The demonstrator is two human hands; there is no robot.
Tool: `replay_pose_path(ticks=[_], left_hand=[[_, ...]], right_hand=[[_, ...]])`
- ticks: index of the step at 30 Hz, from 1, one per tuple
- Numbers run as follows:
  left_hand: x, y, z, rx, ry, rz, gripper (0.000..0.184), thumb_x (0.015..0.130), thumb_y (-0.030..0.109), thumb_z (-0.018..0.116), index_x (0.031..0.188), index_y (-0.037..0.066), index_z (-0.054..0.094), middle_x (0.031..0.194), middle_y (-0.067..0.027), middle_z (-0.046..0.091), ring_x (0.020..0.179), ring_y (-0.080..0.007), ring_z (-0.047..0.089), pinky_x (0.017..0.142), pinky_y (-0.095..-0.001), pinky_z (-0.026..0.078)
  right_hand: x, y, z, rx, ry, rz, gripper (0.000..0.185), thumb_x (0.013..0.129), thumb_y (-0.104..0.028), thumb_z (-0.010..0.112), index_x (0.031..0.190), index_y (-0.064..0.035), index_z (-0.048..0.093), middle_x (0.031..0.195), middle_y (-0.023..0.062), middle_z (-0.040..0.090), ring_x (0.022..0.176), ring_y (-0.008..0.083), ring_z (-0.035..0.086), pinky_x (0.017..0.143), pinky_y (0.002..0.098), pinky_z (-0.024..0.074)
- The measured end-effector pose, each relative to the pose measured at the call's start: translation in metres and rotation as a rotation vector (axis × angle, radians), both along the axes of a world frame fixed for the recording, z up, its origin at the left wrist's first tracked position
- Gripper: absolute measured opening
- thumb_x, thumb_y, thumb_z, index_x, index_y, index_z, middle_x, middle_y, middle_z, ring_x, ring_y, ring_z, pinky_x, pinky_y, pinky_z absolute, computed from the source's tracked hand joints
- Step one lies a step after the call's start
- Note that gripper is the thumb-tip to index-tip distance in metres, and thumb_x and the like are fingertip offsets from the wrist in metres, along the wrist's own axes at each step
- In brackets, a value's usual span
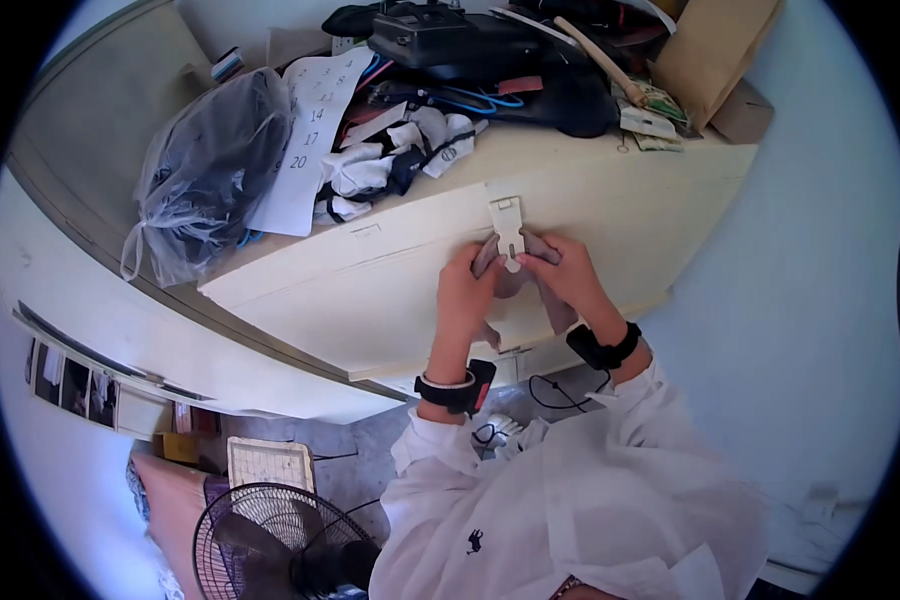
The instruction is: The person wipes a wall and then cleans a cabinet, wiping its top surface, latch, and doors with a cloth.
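Note:
A pale metal hasp hangs on the front of a cream-coloured chest. My left hand is closed on a greyish-mauve cloth at the left of the hasp's lower end. On the other side, my right hand pinches the same cloth, its thumb close to the slot in the hasp. Some of the cloth seems to run behind the hasp, and its loose ends hang below my hands. Whether my thumbs touch the metal I cannot tell.
Along the chest top lie a tied plastic bag, a numbered paper sheet, crumpled socks, a black case and a brown paper bag. A floor fan stands at the lower left. Dark cables hang beneath my wrists.

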State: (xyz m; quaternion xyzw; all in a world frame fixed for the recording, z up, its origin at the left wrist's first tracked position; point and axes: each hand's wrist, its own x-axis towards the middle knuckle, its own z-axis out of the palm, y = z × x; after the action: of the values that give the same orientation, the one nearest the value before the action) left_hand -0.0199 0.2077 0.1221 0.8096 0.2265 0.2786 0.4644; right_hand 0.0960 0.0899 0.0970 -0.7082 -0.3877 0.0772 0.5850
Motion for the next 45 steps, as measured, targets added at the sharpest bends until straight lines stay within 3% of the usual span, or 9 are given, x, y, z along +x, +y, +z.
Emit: replay_pose_path(ticks=[1, 10, 16, 24, 26, 30, 34, 40, 45], left_hand=[[-0.001, 0.002, -0.001, 0.027, 0.059, -0.031, 0.022, 0.08, 0.017, 0.061, 0.091, -0.003, 0.059, 0.068, -0.0087, 0.06, 0.061, -0.0104, 0.051, 0.056, -0.0266, 0.043], [-0.008, 0.013, -0.002, -0.257, -0.143, -0.326, 0.023, 0.085, 0.022, 0.055, 0.084, -0.001, 0.057, 0.064, 0.0007, 0.048, 0.062, -0.0067, 0.04, 0.053, -0.024, 0.035], [-0.01, 0.018, 0.017, -0.096, 0.0, -0.197, 0.016, 0.084, 0.013, 0.055, 0.086, -0.002, 0.058, 0.07, 0.001, 0.054, 0.064, -0.006, 0.046, 0.056, -0.0219, 0.039], [0.0, -0.002, 0.013, 0.028, -0.282, -0.036, 0.012, 0.08, 0.008, 0.057, 0.08, 0.001, 0.047, 0.066, -0.006, 0.049, 0.062, -0.0111, 0.045, 0.057, -0.0253, 0.04], [0.004, -0.002, 0.009, -0.064, -0.2, 0.024, 0.016, 0.081, 0.009, 0.055, 0.086, 0.001, 0.042, 0.071, -0.0157, 0.053, 0.064, -0.0266, 0.052, 0.062, -0.0325, 0.043], [0.008, -0.008, 0.005, 0.006, -0.25, 0.102, 0.016, 0.082, 0.01, 0.054, 0.084, 0.001, 0.041, 0.067, -0.0164, 0.05, 0.06, -0.0271, 0.05, 0.06, -0.0328, 0.043], [0.01, -0.001, -0.003, 0.09, -0.248, 0.099, 0.014, 0.082, 0.011, 0.053, 0.09, 0.0, 0.051, 0.07, -0.0209, 0.055, 0.061, -0.0319, 0.055, 0.057, -0.0355, 0.043], [0.012, -0.002, -0.001, 0.094, -0.084, 0.089, 0.021, 0.082, 0.016, 0.053, 0.09, -0.002, 0.061, 0.07, -0.0228, 0.059, 0.063, -0.037, 0.058, 0.056, -0.0379, 0.043], [0.013, 0.001, -0.005, 0.163, -0.023, 0.156, 0.021, 0.082, 0.017, 0.054, 0.088, -0.002, 0.062, 0.068, -0.0222, 0.059, 0.061, -0.0364, 0.058, 0.056, -0.0386, 0.044]], right_hand=[[-0.001, -0.002, 0.003, 0.019, 0.053, 0.057, 0.024, 0.077, -0.019, 0.067, 0.082, 0.0034, 0.058, 0.06, 0.0029, 0.055, 0.056, 0.0057, 0.044, 0.051, 0.0248, 0.0402], [0.008, -0.008, 0.013, 0.173, 0.118, 0.228, 0.02, 0.087, -0.01, 0.048, 0.1, 0.0013, 0.059, 0.081, 0.0012, 0.06, 0.07, 0.0066, 0.051, 0.064, 0.0229, 0.0432], [-0.002, -0.002, 0.035, 0.236, 0.136, 0.136, 0.019, 0.082, 0.0, 0.047, 0.099, 0.0001, 0.058, 0.084, 0.0044, 0.061, 0.08, 0.0085, 0.055, 0.072, 0.0222, 0.044], [-0.005, 0.012, 0.042, 0.377, -0.033, 0.017, 0.025, 0.075, 0.009, 0.048, 0.096, -0.0007, 0.057, 0.087, 0.0063, 0.061, 0.079, 0.0112, 0.058, 0.071, 0.0233, 0.0463], [-0.009, 0.014, 0.039, 0.358, -0.06, -0.026, 0.025, 0.074, 0.009, 0.049, 0.096, -0.0009, 0.056, 0.087, 0.0067, 0.061, 0.079, 0.0117, 0.058, 0.07, 0.0233, 0.0464], [-0.01, 0.017, 0.034, 0.414, -0.142, -0.086, 0.027, 0.072, 0.011, 0.045, 0.094, -0.0006, 0.056, 0.084, 0.0071, 0.061, 0.079, 0.0133, 0.059, 0.072, 0.0254, 0.0465], [0.0, 0.009, 0.042, 0.073, -0.233, -0.138, 0.027, 0.075, 0.002, 0.05, 0.101, -0.0039, 0.051, 0.081, 0.014, 0.061, 0.073, 0.0236, 0.063, 0.064, 0.0317, 0.0478], [0.021, -0.008, 0.042, 0.172, -0.129, 0.196, 0.029, 0.075, -0.005, 0.057, 0.103, -0.0062, 0.048, 0.088, 0.0104, 0.059, 0.082, 0.0193, 0.058, 0.072, 0.0294, 0.0449], [0.008, -0.016, 0.048, 0.124, -0.099, 0.199, 0.036, 0.071, -0.007, 0.066, 0.102, -0.0058, 0.049, 0.092, 0.0086, 0.057, 0.085, 0.0165, 0.054, 0.077, 0.0275, 0.0431]])
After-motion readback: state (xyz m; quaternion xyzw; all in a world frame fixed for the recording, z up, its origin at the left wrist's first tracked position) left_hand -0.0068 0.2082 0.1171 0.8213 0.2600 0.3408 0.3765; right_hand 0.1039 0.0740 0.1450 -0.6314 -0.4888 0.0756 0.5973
